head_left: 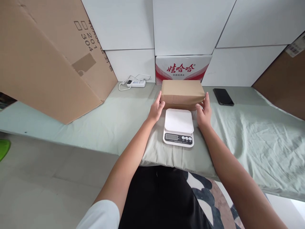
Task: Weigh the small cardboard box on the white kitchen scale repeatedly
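A closed brown cardboard box is gripped at its two ends between my hands, just behind the scale. My left hand presses on its left end, the thumb along the front edge. At the right end, my right hand holds with curled fingers; part of them is hidden by the box. In front of the box, a white digital kitchen scale lies on the cloth with nothing on its platform. Its display and buttons face me. Whether the box rests on the cloth or is slightly raised, I cannot tell.
A white-and-red printed carton stands behind the box. To the right lies a black phone; to the left, a white power strip with its cable. Large cardboard boxes flank both sides. Pale green cloth covers the table.
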Demonstrator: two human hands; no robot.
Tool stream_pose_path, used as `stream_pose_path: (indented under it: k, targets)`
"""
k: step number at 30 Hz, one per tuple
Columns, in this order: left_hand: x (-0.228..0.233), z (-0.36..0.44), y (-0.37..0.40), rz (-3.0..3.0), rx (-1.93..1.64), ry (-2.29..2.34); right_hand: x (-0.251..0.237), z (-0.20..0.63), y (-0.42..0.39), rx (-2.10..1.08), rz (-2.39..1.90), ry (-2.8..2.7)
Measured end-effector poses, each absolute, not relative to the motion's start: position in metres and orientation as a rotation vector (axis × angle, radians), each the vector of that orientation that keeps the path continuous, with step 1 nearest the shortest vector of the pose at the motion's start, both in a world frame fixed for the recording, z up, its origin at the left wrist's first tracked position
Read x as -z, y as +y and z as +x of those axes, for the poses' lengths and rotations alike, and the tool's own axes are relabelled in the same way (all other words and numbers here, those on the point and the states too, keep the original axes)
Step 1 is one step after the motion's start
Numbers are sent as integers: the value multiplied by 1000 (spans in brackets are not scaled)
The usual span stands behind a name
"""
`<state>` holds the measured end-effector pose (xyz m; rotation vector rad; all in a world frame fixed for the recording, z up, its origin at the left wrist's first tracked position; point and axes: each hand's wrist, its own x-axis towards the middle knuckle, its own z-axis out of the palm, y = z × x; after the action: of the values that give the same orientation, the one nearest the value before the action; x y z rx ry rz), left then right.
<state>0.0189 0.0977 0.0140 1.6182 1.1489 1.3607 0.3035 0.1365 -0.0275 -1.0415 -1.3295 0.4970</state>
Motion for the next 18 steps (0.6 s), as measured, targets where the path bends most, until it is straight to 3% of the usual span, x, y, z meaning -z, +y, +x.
stream_pose_path:
  k: [12,18]
  targets:
    - [-29,18,89,1730,-1485,1059,-3,301,124,-420,-958,-1431]
    - [-48,14,43,1815,-1668,1019,-23,306,75,-319,-904,-1479]
